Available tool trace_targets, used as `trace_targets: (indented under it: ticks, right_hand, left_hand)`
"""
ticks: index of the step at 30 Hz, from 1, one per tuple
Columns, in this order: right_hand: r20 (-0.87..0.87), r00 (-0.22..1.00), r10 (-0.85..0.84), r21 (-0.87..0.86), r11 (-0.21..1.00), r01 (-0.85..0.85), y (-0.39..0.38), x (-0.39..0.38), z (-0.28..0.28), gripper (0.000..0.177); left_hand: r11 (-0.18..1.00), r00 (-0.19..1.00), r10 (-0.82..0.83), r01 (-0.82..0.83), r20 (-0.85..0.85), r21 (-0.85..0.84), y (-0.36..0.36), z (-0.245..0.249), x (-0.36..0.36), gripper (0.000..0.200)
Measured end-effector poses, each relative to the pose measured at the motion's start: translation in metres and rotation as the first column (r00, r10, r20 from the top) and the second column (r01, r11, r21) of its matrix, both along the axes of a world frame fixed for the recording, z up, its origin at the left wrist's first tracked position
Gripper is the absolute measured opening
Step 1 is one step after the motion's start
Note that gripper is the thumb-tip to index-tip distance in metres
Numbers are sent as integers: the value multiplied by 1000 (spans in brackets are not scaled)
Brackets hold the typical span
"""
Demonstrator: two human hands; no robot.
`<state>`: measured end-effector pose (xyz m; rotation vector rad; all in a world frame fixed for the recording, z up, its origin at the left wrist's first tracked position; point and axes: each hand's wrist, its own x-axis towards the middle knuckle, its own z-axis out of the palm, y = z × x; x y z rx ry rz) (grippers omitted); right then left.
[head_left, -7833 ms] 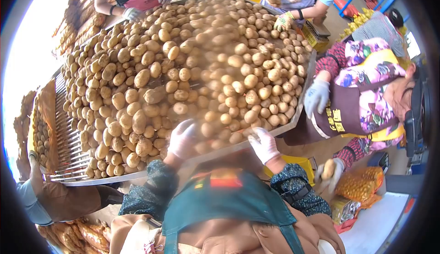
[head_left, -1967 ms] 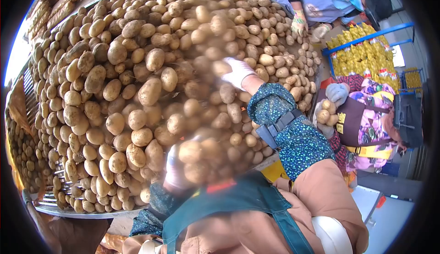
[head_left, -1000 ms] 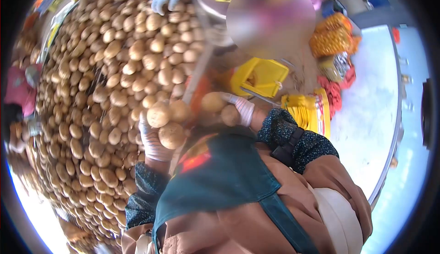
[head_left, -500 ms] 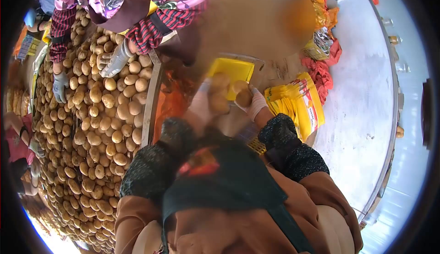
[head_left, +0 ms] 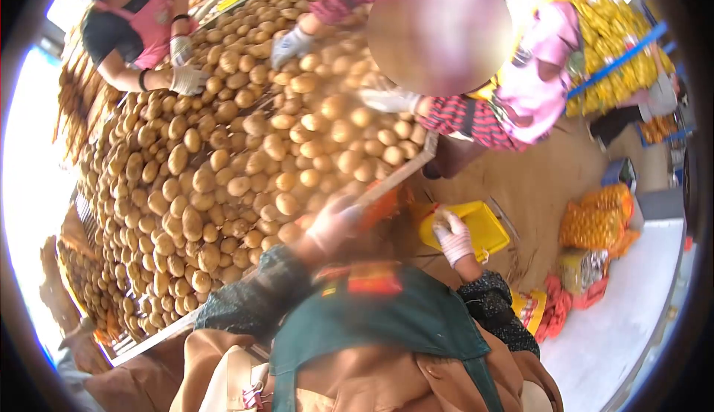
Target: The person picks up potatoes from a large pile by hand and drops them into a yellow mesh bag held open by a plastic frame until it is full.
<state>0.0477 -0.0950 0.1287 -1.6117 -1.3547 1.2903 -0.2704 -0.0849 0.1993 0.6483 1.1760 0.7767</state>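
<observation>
Left of both hands, potatoes [head_left: 223, 189] lie heaped on the tabletop [head_left: 401, 176].
Its raised rim likely keeps them from rolling off, and their long axes point every way. The left hand [head_left: 332, 220] is blurred at that rim, so its grip cannot be told. The right hand [head_left: 452, 235] hangs with fingers curled, contents hidden, over the open-topped yellow bin [head_left: 487, 222], whose long side runs rightward beneath it.

A: How many potatoes [head_left: 223, 181] on the desk [head_left: 405, 168]?
B: Too many to count; hundreds, heaped.
A: Crates?
B: One yellow crate [head_left: 487, 224], centre right.
A: Hands?
B: Six gloved: the wearer's left hand [head_left: 335, 222] and right hand [head_left: 452, 235], plus four co-workers' hands [head_left: 186, 79] along the top.
A: People?
B: Two co-workers [head_left: 126, 25] in the upper frame.
A: Sacks?
B: One orange net sack [head_left: 595, 222], right.
</observation>
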Motion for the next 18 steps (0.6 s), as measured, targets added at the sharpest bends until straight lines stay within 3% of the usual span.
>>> trace_targets:
  ticks: [1,2,4,6,8,10,13,14,15,18]
  right_hand:
    - [115,988,104,108,987,-116,20,-20,5,37]
    - [152,974,170,167,966,-195,38,-43,15,36]
    - [170,939,298,210,920,-330,71,-95,48,33]
    - [241,864,441,349,792,-502,104,-144,73,26]
    - [232,848,477,309,791,-529,140,-185,68,23]
    - [270,827,492,390,730,-562,184,-229,63,24]
    - [461,741,488,296,703,-647,244,-288,58,28]
    - [474,712,518,246,698,-672,260,-304,54,29]
    - [423,692,584,73,739,-669,273,-321,49,32]
    - [714,519,470,13,733,-680,306,-365,25,36]
  left_hand:
    - [998,997,54,-55,-46,-13,-2,6,-21,55]
    - [978,971,210,-210,-110,13,-10,7,-36,55]
    - [949,945,276,-239,-174,206,-23,6,-75,56]
    - [933,925,343,-315,-166,173,-37,17,-104,57]
    - [895,869,445,-438,-217,84,-52,15,-123,58]
    - [886,831,447,-361,-330,292,-68,-3,-142,56]
    - [841,836,539,-528,-104,116,-73,13,-158,52]
    - [840,833,542,-533,-106,107,-72,16,-164,51]
    - [839,832,544,-536,-108,99,-69,19,-170,50]
    - [845,842,532,-524,-87,104,-59,16,-193,47]
